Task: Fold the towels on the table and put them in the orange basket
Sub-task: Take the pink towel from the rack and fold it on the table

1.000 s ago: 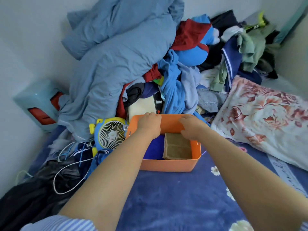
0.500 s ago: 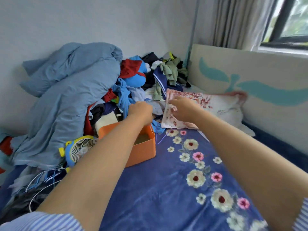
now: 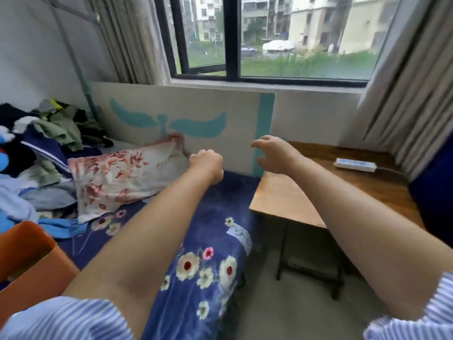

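Head view: both arms reach out over the bed, holding nothing.
Left hand (image 3: 206, 163) is curled into an empty fist; right hand (image 3: 272, 153) has fingers loosely spread above the wooden table (image 3: 289, 195); orange basket (image 3: 27, 261) sits at far left.

We count two hands: left hand (image 3: 206, 163), right hand (image 3: 274, 153). One orange basket (image 3: 27, 261). One floral pillow (image 3: 122, 175). One wooden table (image 3: 318, 192). One power strip (image 3: 355, 164). One window (image 3: 269, 38). One heap of clothes (image 3: 36, 148).
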### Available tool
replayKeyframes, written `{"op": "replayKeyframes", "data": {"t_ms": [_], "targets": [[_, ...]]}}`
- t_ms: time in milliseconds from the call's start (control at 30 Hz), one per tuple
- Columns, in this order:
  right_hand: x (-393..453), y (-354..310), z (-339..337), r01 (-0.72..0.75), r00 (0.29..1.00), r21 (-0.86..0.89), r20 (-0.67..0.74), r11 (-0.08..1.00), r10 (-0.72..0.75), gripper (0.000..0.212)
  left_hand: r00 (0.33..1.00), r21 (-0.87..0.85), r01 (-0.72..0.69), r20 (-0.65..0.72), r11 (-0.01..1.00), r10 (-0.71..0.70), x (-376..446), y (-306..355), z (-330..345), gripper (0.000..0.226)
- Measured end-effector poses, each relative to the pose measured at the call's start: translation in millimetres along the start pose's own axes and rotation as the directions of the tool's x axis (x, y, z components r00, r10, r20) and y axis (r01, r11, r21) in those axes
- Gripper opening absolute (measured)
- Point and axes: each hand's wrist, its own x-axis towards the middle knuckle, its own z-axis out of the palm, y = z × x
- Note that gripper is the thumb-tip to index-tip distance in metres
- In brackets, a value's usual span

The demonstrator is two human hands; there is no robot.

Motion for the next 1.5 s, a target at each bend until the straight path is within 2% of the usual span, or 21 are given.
{"op": "replayKeyframes", "data": {"t_ms": [200,333,433,567,800,933,1000,1133,1200,1267,1367,1500], "targets": [[-63,174,-45,-0.263,0.961,-0.001,-0.087,0.965,0.262,0.04,0.967,-0.029,-0.24,-0.099,0.97,0.237,68,181,-36,0.03],[-104,279,-74,-0.357,0.929,0.007,-0.105,0.934,0.356,0.039,0.926,-0.063,-0.357,-0.154,0.932,0.344,105,299,-61,0.028],[-139,358,-91,-0.431,0.891,0.015,-0.153,0.902,0.428,0.036,0.892,-0.111,-0.438,-0.179,0.892,0.416,131,384,-74,0.027],[-186,456,-106,-0.564,0.816,0.016,-0.143,0.826,0.56,0.041,0.841,-0.153,-0.535,-0.19,0.831,0.506,156,480,-84,0.024],[-228,589,-115,-0.749,0.652,0.01,-0.17,0.663,0.739,0.033,0.742,-0.118,-0.665,-0.213,0.737,0.636,217,604,-87,0.027],[-230,648,-119,-0.808,0.58,-0.004,-0.178,0.589,0.795,0.027,0.697,-0.117,-0.715,-0.185,0.689,0.693,266,665,-87,0.014],[-225,674,-119,-0.829,0.552,-0.001,-0.167,0.56,0.817,0.029,0.683,-0.127,-0.731,-0.154,0.671,0.714,290,693,-87,0.022],[-211,730,-113,-0.869,0.486,0.028,-0.149,0.495,0.861,0.031,0.591,-0.138,-0.806,-0.125,0.576,0.797,331,747,-90,0.014],[-207,751,-104,-0.885,0.451,0.062,-0.134,0.462,0.882,0.031,0.555,-0.164,-0.829,-0.122,0.535,0.823,344,768,-87,0.023],[-201,775,-95,-0.904,0.409,0.09,-0.111,0.419,0.906,0.028,0.55,-0.207,-0.827,-0.105,0.523,0.828,358,793,-83,0.031],[-196,805,-82,-0.915,0.373,0.121,-0.102,0.384,0.922,0.026,0.567,-0.285,-0.803,-0.097,0.523,0.818,369,826,-72,0.031],[-188,854,-71,-0.919,0.351,0.14,-0.129,0.367,0.928,0.027,0.618,-0.458,-0.716,-0.064,0.527,0.784,386,866,-54,0.018]]}}
